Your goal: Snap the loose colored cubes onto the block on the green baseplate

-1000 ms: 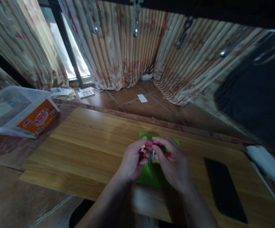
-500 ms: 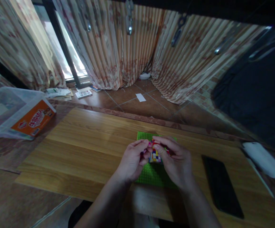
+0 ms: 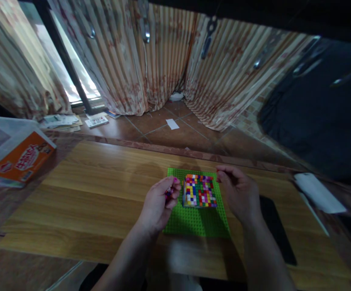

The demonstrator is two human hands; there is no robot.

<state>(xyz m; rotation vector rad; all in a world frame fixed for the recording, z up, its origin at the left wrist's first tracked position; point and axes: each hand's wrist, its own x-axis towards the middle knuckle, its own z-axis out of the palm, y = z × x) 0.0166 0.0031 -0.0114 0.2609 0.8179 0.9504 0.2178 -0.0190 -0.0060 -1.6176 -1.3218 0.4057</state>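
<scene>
A green studded baseplate lies on the wooden table. On it stands a low rectangular block of many-coloured toy bricks, its studded top in full view. My left hand is at the block's left side, closed around several small toy bricks; a pink one shows by the fingertips. Right of the block, my right hand hovers near the plate's far right corner. Its thumb and forefinger are pinched on what looks like a tiny red toy brick, mostly covered by the fingers.
A dark flat phone-like slab lies on the table by my right forearm. A clear plastic bin with an orange label stands at the left. Papers are on the floor below patterned curtains. Something white lies at the right.
My hands, close together over the brick block before, have moved apart. The right hand went right, uncovering the block's top. The whole view has shifted, so the surroundings appear further left.
</scene>
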